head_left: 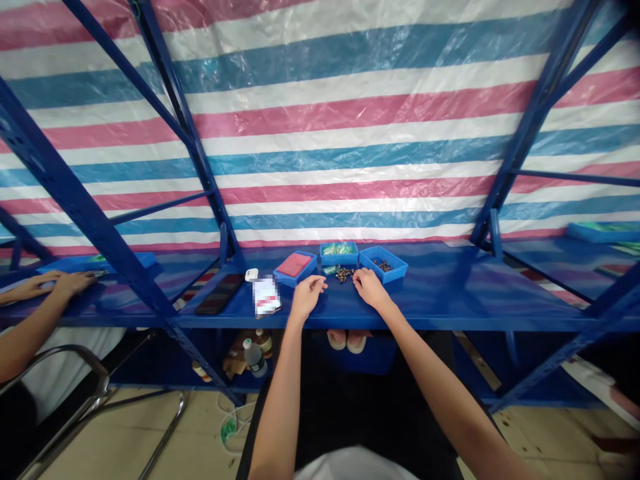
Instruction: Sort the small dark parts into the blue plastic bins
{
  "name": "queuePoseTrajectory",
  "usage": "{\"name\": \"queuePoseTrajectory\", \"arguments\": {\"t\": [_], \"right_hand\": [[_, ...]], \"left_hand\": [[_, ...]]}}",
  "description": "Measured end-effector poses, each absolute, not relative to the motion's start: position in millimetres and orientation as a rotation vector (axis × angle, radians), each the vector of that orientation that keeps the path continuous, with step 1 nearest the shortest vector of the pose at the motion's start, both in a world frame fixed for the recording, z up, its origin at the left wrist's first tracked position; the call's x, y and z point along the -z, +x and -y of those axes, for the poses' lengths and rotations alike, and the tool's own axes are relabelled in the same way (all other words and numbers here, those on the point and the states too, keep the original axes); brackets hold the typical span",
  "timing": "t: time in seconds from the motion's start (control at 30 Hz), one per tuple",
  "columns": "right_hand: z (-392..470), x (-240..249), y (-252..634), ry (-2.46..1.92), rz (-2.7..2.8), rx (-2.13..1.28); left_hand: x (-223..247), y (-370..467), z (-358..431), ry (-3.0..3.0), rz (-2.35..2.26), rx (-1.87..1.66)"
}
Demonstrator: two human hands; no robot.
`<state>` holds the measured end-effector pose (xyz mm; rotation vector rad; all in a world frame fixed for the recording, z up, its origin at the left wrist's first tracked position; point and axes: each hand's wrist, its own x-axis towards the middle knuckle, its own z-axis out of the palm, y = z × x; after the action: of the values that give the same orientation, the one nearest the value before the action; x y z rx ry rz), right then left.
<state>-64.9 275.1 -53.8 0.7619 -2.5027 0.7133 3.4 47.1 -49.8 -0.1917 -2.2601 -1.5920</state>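
Note:
My left hand (pixel 308 295) is over the blue shelf table in front of the left bin, its fingers loosely bent and apart, with nothing visible in them. My right hand (pixel 369 287) is closed, fingertips pressed together at the right edge of a pile of small dark and brass-coloured parts (pixel 344 274). Whatever it pinches is too small to make out. A small green-and-clear packet (pixel 330 270) lies left of the pile. Behind are three blue bins: one with a flat pink stack (pixel 293 265), one with green-and-clear packets (pixel 338 249), one with more small dark parts (pixel 384 265).
Left of the bins lie a pixelated white item (pixel 266 295), a small white case (pixel 251 274) and a long dark object (pixel 220 294). Blue posts (pixel 193 140) frame the table (pixel 450 293). A co-worker's hands (pixel 65 283) rest at the left. Bottles (pixel 255 357) stand below.

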Motion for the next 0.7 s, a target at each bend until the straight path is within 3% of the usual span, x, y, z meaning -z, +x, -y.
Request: {"name": "queuePoseTrajectory", "arguments": {"t": [0.23,0.47,0.7], "right_hand": [[-278.6,50.5,-58.3,0.971,2.304,-1.055],[-279.2,39.9,-47.3,1.099,2.209,-1.138],[-293.8,37.7,-56.3,0.526,2.031,-0.891]], "left_hand": [[51.9,2.9,-45.6,-0.204,2.267,1.567],[51.4,3.3,-44.7,-0.215,2.269,1.563],[50.3,4.5,-45.5,-0.232,2.281,1.551]]}}
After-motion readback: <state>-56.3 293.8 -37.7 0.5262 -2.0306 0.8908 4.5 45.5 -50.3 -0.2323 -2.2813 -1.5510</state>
